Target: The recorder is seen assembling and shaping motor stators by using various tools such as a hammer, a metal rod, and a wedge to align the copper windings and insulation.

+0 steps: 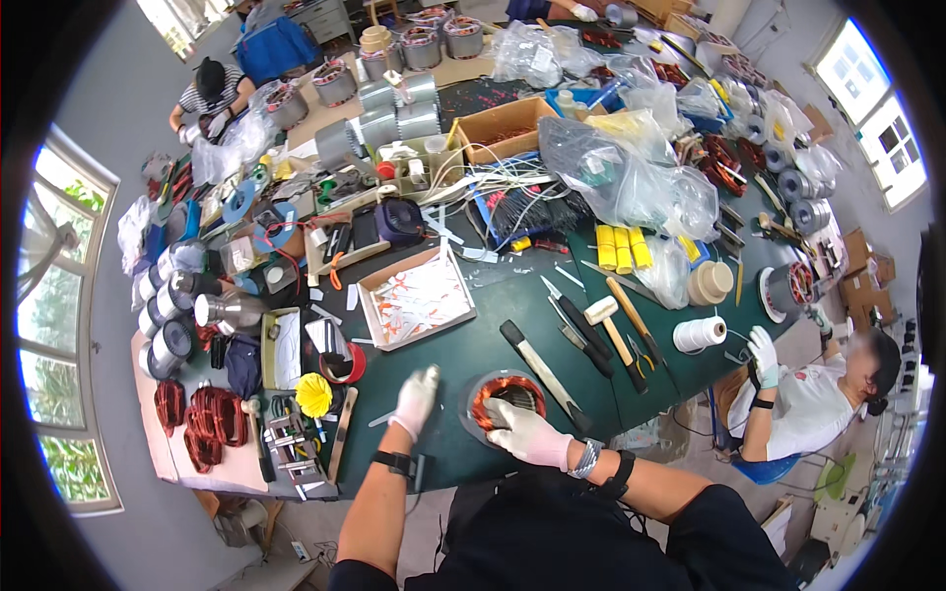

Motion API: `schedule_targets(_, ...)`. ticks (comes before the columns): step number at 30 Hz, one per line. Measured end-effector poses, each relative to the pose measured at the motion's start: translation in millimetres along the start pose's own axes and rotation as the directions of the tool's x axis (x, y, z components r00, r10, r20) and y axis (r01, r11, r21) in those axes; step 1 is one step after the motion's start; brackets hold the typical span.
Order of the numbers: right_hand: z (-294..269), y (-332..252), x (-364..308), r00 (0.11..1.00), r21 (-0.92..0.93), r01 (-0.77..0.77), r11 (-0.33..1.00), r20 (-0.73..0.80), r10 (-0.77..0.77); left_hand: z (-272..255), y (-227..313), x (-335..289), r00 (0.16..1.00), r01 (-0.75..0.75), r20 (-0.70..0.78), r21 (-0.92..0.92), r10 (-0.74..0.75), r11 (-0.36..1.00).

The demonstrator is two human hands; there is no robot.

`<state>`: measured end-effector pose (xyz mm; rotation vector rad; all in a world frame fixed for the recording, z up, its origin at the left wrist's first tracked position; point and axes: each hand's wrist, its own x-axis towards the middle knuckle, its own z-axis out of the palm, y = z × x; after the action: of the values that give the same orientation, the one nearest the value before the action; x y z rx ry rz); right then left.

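Dark green table point(493, 325): stator point(509, 396), mallet point(611, 325), white box point(414, 295), thread spool point(700, 333).

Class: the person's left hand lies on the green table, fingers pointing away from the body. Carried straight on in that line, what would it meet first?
Probably the shallow cardboard tray of white and orange slips; the left hand points up-table at it, with only bare green table between. Depth is uncertain.

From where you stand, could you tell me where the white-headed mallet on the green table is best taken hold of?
Grip the mallet by its wooden handle, near the free lower end, coming from the near table edge. The handle points toward that edge and lies flat; pliers sit close on its right, so reach in from slightly left.
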<state>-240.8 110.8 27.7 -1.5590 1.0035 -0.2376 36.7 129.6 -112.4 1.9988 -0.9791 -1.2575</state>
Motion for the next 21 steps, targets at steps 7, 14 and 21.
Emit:
schedule_targets(7, -85.9, 11.3, -14.7, 0.999, -0.1, -0.033, 0.994, -0.008, 0.032, -118.5, 19.6, -80.6, 0.963, -0.049, -0.254, -0.503, -0.093, 0.863)
schedule_targets(14, -81.3, 60.4, -15.8, 0.997, -0.315, -0.045, 0.948, -0.08, 0.021, -86.2, -95.5, -227.2, 0.876, 0.168, -0.251, -0.642, -0.412, 0.748)
schedule_targets(21, -29.0, 37.8, 43.2, 0.988, -0.476, -0.106, 0.873, -0.149, 0.038, -82.6, -135.0, -252.3, 0.807, 0.298, -0.119, -0.764, -0.579, 0.573)
